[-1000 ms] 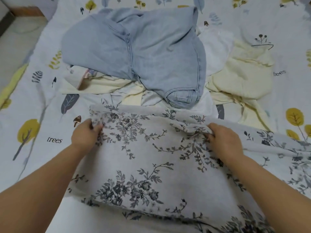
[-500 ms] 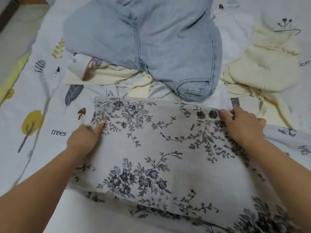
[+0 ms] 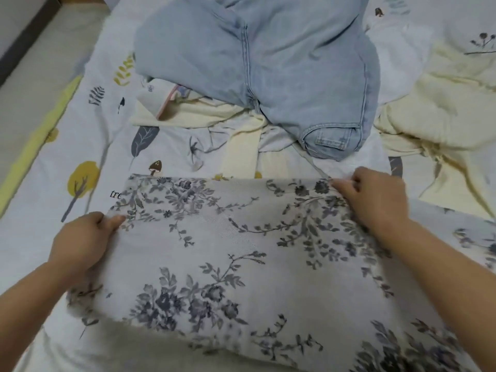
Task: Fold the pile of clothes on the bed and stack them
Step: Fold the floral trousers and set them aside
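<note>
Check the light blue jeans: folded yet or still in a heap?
Still heaped: the jeans lie crumpled on other clothes, waistband bunched, no neat fold.

Floral garment [image 3: 241,264]: thin woven cloth, matt, pale grey-white ground printed with grey-blue flowers and vines; a fine mesh-like weave shows near its upper part. Jeans [image 3: 268,63]: light blue denim, matt, thick, with raised stitched seams and a sewn hem. Cream garment [image 3: 442,108]: soft, matt cloth, crumpled, slightly textured. Bed sheet [image 3: 80,157]: smooth matt cotton-like cloth printed with yellow trees, grey leaves and a small brown mushroom. Floor [image 3: 35,30] beside the bed: pale, hard, faintly sheened.
</note>
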Action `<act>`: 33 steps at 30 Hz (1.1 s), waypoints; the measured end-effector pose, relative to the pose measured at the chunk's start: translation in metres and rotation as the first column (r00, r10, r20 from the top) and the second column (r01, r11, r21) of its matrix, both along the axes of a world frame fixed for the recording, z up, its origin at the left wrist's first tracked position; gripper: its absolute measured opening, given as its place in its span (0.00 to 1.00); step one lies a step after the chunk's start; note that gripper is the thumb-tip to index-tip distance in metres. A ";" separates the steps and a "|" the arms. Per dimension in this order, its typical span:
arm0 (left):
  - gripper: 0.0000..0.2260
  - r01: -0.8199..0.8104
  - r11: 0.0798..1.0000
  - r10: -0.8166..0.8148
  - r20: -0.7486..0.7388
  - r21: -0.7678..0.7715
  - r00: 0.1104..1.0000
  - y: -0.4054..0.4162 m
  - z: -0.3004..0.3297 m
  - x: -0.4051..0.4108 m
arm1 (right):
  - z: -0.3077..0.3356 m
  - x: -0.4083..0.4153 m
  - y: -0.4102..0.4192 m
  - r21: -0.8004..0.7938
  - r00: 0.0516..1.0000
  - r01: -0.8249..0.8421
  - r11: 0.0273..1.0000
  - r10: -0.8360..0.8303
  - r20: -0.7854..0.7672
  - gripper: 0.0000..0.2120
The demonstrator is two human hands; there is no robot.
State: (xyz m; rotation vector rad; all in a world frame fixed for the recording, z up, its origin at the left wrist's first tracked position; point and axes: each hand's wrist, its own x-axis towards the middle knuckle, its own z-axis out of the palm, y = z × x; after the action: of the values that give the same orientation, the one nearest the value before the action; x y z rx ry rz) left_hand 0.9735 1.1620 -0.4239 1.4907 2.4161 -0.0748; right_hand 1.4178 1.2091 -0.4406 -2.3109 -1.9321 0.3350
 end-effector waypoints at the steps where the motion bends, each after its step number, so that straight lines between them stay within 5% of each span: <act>1: 0.21 -0.024 1.000 0.024 -0.004 -0.014 1.000 0.002 -0.009 0.001 | -0.007 -0.009 -0.002 -0.025 0.998 -0.013 1.000 0.015 0.067 0.21; 6: 0.27 -0.176 0.984 0.170 0.151 0.022 0.974 0.019 -0.033 0.019 | -0.012 -0.044 -0.045 0.121 0.999 -0.042 0.992 0.042 0.003 0.23; 11: 0.17 -0.209 0.970 0.150 0.372 0.124 0.916 0.056 -0.031 0.028 | -0.034 -0.068 -0.108 -0.250 0.969 -0.221 0.943 0.240 0.050 0.31; 16: 0.10 -0.133 0.845 -0.030 0.294 0.519 0.955 0.079 -0.021 0.034 | -0.044 -0.076 -0.104 -0.280 0.981 -0.157 0.947 0.181 0.065 0.29; 20: 0.25 -0.294 0.937 0.227 0.313 0.189 0.922 0.063 -0.033 0.034 | -0.030 -0.086 -0.111 -0.271 0.982 -0.161 0.949 0.182 0.053 0.31; 23: 0.23 -0.178 0.984 0.174 0.239 -0.003 0.955 0.023 -0.034 0.017 | -0.015 -0.100 -0.140 -0.153 0.960 -0.275 0.949 0.278 0.002 0.31; 28: 0.22 -0.197 0.975 0.219 0.281 -0.102 0.935 -0.046 -0.027 -0.017 | -0.020 -0.106 -0.206 -0.066 0.821 -0.567 0.821 0.570 0.045 0.22; 33: 0.10 -0.308 0.951 0.265 0.486 0.009 0.833 -0.074 -0.034 -0.038 | -0.017 -0.110 -0.210 -0.104 0.844 -0.534 0.839 0.537 0.002 0.14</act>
State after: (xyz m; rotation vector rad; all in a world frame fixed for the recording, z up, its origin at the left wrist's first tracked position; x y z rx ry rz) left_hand 0.9360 1.0876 -0.4583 1.0008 2.2096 0.4238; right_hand 1.3076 0.9987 -0.4578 -1.7781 -2.6126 0.4499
